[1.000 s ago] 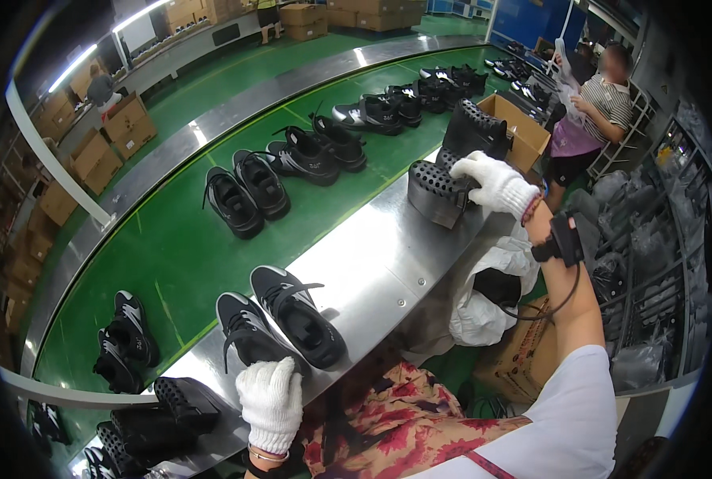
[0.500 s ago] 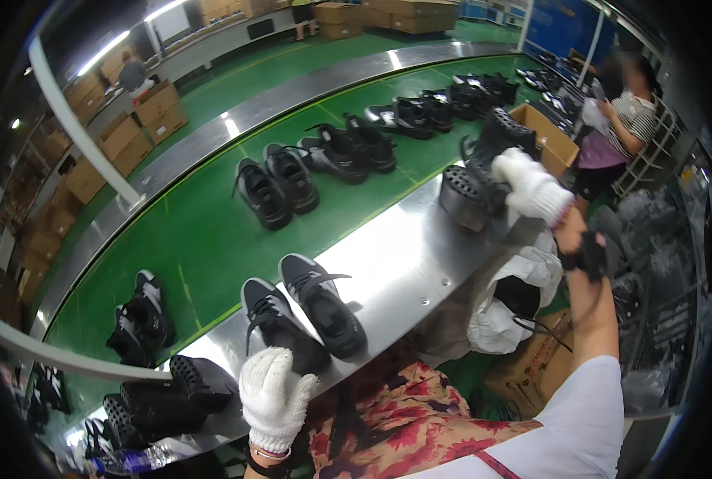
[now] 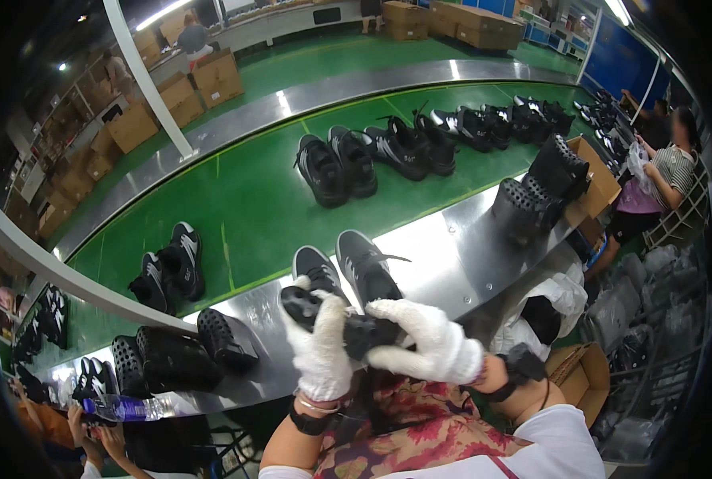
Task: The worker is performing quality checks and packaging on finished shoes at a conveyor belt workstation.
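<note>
1. Held black block (image 3: pixel 362 334) btwn L hand (image 3: pixel 322 351) + R hand (image 3: pixel 432 343), w/ gloved fingers curled round it; partly hidden.
2. Held it nr ledge (image 3: pixel 452 279), just this side of shoe pair (image 3: pixel 377 279).
3. Had other blocks (image 3: pixel 227 339) on ledge, L + R.
4. Had green belt (image 3: pixel 268 231) beyond, w/ shoe row (image 3: pixel 320 172).

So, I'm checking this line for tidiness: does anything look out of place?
The plastic bottle at lower left, near black-and-white sneakers, looks odd: it's a drink container amid footwear. Whether it stands or lies is unclear. No spill shows.
</note>
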Demonstrator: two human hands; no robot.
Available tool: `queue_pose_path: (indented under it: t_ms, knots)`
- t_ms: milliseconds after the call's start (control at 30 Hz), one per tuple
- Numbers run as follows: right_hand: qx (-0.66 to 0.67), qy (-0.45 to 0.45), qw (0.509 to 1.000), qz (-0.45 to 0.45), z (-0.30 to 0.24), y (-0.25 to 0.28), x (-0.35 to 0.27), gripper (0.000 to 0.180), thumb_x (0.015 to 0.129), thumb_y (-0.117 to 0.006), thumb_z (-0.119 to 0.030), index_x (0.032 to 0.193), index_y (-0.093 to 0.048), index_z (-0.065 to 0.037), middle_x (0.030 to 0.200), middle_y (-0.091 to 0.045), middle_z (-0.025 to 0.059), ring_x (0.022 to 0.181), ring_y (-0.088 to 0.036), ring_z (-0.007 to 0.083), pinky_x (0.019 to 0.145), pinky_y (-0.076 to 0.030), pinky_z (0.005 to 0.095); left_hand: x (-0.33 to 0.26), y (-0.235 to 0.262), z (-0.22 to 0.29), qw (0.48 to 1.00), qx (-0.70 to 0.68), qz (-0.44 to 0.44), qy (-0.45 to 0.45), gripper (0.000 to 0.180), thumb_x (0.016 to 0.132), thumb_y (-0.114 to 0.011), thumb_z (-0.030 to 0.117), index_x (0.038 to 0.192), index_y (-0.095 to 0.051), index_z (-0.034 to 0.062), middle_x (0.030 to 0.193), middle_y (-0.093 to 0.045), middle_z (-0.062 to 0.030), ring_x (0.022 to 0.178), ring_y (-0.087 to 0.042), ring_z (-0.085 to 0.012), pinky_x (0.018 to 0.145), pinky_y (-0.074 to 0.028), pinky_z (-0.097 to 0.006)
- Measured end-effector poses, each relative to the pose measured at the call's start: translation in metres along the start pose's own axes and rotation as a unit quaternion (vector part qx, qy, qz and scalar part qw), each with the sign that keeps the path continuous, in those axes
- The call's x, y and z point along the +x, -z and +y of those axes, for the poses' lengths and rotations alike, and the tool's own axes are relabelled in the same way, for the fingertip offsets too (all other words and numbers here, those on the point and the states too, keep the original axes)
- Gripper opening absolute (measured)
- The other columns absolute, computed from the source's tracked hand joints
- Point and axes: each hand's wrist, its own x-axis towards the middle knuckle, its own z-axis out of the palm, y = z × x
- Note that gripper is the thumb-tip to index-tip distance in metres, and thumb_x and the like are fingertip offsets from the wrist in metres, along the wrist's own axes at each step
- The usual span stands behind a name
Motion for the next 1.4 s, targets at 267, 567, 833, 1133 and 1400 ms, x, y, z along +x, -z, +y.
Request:
queue_pose_path:
  t_ms: [267, 567, 833, 1133, 1400]
  knots:
    - [0.0, -0.055, 0.958, 0.282, 0.025, 0.045, -0.019, 0.029, 0.088, -0.073, -0.005, 0.116, -0.066, 0.0, 0.103, -0.069, 0.008, 0.091, -0.066, 0.0131, 0.082, -0.055, 0.0276, 0.019, 0.024, -0.004, 0.887, 0.351, -0.245, -0.174, 0.023, 0.099, -0.06, 0.01, 0.12, -0.065, 0.0006, 0.112, -0.068, -0.0114, 0.095, -0.068, -0.0232, 0.086, -0.054, -0.033]
    - [-0.082, -0.125, 0.976, 0.157, 0.037, 0.066, -0.039, 0.029, 0.082, -0.076, -0.008, 0.108, -0.069, 0.001, 0.088, -0.072, 0.0096, 0.076, -0.068, 0.0138, 0.071, -0.055, 0.0285, 0.072, -0.01, -0.083, 0.561, 0.746, -0.193, -0.301, 0.051, 0.073, -0.079, 0.023, 0.112, -0.062, -0.005, 0.129, -0.06, -0.0221, 0.106, -0.06, -0.0305, 0.085, -0.054, -0.042]
    - [-0.16, -0.067, 0.984, 0.043, 0.012, 0.06, -0.004, 0.027, 0.08, -0.076, -0.02, 0.098, -0.07, -0.001, 0.083, -0.071, 0.0171, 0.073, -0.072, 0.0279, 0.07, -0.056, 0.0351, 0.082, -0.016, -0.031, 0.619, 0.7, -0.228, -0.274, 0.019, 0.085, -0.067, 0.024, 0.093, -0.065, 0.0079, 0.091, -0.07, -0.0155, 0.082, -0.068, -0.0362, 0.072, -0.055, -0.048]
    - [-0.287, 0.044, 0.945, 0.152, 0.088, 0.0, 0.047, 0.037, 0.083, -0.073, -0.029, 0.107, -0.06, -0.004, 0.088, -0.066, 0.0189, 0.085, -0.067, 0.0405, 0.075, -0.055, 0.0491, 0.081, -0.038, -0.031, 0.7, 0.628, -0.271, -0.205, 0.019, 0.086, -0.066, 0.019, 0.102, -0.073, 0.012, 0.096, -0.073, -0.013, 0.09, -0.071, -0.0325, 0.08, -0.057, -0.04]
    - [-0.18, -0.093, 0.979, -0.01, 0.134, 0.023, 0.071, 0.069, 0.073, -0.084, -0.051, 0.117, -0.064, -0.002, 0.105, -0.07, 0.0218, 0.097, -0.069, 0.0361, 0.085, -0.056, 0.0444, 0.074, -0.036, -0.039, 0.669, 0.605, -0.33, -0.279, 0.015, 0.084, -0.067, 0.016, 0.096, -0.072, 0.0098, 0.091, -0.071, -0.0129, 0.087, -0.069, -0.0339, 0.078, -0.056, -0.042]
